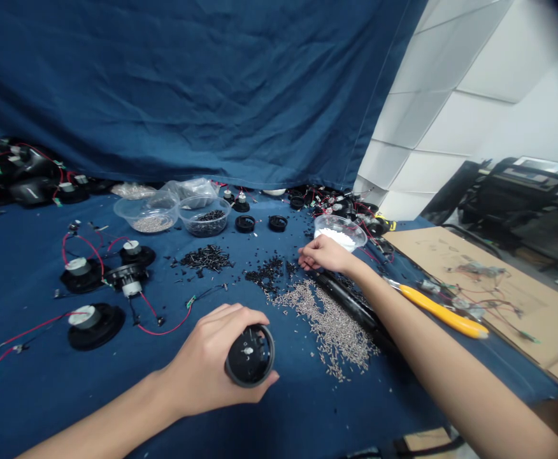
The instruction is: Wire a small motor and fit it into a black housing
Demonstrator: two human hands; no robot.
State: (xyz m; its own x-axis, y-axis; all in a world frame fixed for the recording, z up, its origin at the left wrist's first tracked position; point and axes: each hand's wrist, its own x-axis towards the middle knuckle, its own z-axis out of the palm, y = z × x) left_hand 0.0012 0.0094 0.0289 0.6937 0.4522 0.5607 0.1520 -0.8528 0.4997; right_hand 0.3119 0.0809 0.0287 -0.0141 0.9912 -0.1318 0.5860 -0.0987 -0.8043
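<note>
My left hand [212,357] is wrapped round a black round plastic housing [250,357], its hollow side facing me with a small pale shaft at the centre. Farther off, my right hand [324,254] has its fingers curled together above a pile of small black parts [267,273]; whether something sits between them I cannot make out. Just under that hand lies the end of a long black cylindrical tool [348,303], partly covered by my forearm. Silver screws [329,325] are spread beside the tool.
Black screws [207,257] lie heaped left of centre. Clear bowls hold silver screws [152,223], black screws [211,215] and white material [337,238]. Motors with red wires [85,319] stand at left. Yellow-handled pliers [444,311] lie at right, near a cardboard sheet [479,255].
</note>
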